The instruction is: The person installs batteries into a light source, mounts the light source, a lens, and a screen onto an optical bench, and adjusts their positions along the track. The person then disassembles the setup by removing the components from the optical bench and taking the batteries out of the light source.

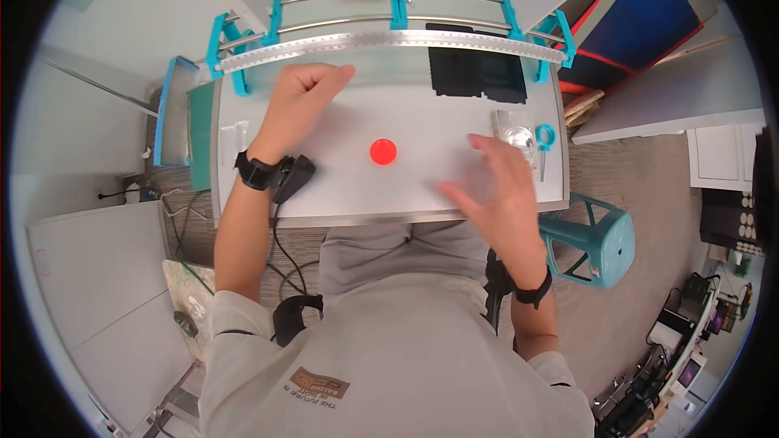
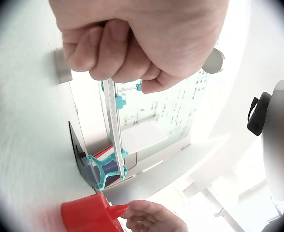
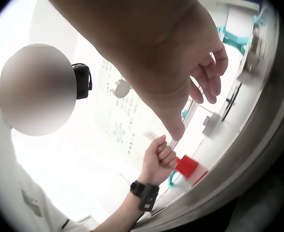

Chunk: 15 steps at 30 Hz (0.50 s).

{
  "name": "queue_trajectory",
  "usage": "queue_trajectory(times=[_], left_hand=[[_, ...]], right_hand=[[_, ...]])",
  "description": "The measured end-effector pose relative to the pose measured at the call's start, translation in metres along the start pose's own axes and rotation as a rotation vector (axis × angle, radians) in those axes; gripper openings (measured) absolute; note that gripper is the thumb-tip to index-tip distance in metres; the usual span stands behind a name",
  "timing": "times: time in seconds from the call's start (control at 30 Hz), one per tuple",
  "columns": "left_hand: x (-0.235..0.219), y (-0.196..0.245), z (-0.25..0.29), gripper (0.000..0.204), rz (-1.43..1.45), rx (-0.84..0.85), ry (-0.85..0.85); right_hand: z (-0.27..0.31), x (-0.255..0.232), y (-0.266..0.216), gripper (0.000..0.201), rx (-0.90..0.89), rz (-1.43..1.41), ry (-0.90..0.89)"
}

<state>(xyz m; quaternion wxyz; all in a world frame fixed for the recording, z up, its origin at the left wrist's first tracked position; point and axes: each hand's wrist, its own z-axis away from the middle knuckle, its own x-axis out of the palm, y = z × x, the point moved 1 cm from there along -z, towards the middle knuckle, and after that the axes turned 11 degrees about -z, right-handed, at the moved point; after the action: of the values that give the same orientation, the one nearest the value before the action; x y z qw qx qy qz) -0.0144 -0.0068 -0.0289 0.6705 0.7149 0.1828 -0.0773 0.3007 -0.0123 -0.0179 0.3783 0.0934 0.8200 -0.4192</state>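
A small red container (image 1: 383, 152) stands on the white table between the two hands. From above it looks round; in the left wrist view the red container (image 2: 86, 212) shows a pointed red tip. My left hand (image 1: 300, 105) is left of and beyond it, raised over the table. The fingers (image 2: 110, 48) of that hand are curled into the palm, with no thing showing in them. To the right of the container, my right hand (image 1: 503, 191) hovers near the table's front edge, thumb and fingers spread apart with nothing between them. Both hands are apart from the container.
A metal ruler bar (image 1: 389, 39) on turquoise brackets spans the back of the table. Black mats (image 1: 477, 65) lie beneath it at the right. A clear packet (image 1: 516, 134) and a turquoise ring (image 1: 545, 137) lie by the right edge. A black device (image 1: 294, 180) is by the left wrist.
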Motion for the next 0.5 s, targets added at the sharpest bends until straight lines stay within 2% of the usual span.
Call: queue_trajectory(times=[0.2, 0.27, 0.3, 0.43, 0.5], left_hand=[[0.001, 0.005, -0.001, 0.049, -0.010, -0.014, 0.014], [-0.001, 0.001, -0.002, 0.049, -0.029, -0.022, 0.015], [-0.001, 0.000, -0.002, 0.049, -0.020, -0.016, 0.010], [-0.002, -0.004, -0.002, 0.049, -0.008, -0.019, -0.003], [-0.003, -0.002, -0.001, 0.048, -0.008, -0.013, -0.004]], right_hand=[[-0.035, 0.047, -0.033, 0.053, -0.098, -0.204, -0.087], [-0.038, 0.059, -0.032, 0.050, -0.109, -0.157, -0.123], [-0.038, 0.060, -0.030, 0.046, -0.124, -0.123, -0.170], [-0.036, 0.044, -0.024, 0.041, -0.100, -0.112, -0.164], [-0.032, 0.031, -0.012, 0.035, -0.123, -0.027, -0.043]])
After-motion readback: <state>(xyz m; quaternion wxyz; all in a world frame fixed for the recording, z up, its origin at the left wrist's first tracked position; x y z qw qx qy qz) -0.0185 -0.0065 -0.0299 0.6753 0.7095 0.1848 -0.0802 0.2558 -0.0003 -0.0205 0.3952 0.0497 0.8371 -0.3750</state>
